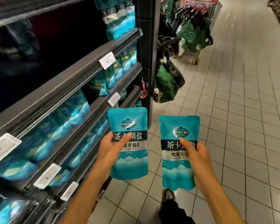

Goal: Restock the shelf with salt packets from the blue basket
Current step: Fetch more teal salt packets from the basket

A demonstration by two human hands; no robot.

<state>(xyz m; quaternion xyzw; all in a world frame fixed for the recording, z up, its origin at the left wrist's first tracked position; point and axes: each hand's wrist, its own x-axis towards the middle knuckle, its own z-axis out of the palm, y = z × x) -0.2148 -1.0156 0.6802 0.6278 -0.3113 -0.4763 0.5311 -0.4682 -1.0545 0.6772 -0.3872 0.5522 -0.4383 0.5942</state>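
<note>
From the head camera, the left hand (pixel 111 148) grips one teal salt packet (pixel 128 143) upright, thumb across its printed front and fingers curled behind it, while the right hand (pixel 196 156) holds a second salt packet (pixel 179 151) the same way, its thumb pressed on the label. The two packets are near each other but apart, both out over the tiled floor (pixel 233 110) and just beside the dark shelf unit (pixel 68 88) on the left. The blue basket is not in view. The step in hand looks like carrying both packets to a tier for placing. It would go best one at a time: the left packet first, since it is closest to the shelves, slid in upright behind the front lip with its face outward to match the rows of teal packets (pixel 68 120) already standing there. The shelf lips carry white price tags (pixel 107 60) that stick out, so the packet should clear them going in. Each tier's opening is low between lips, and the stocked rows leave little slack. On the right the aisle is open, with green bags (pixel 166 80) hanging off the shelf's end post.
</note>
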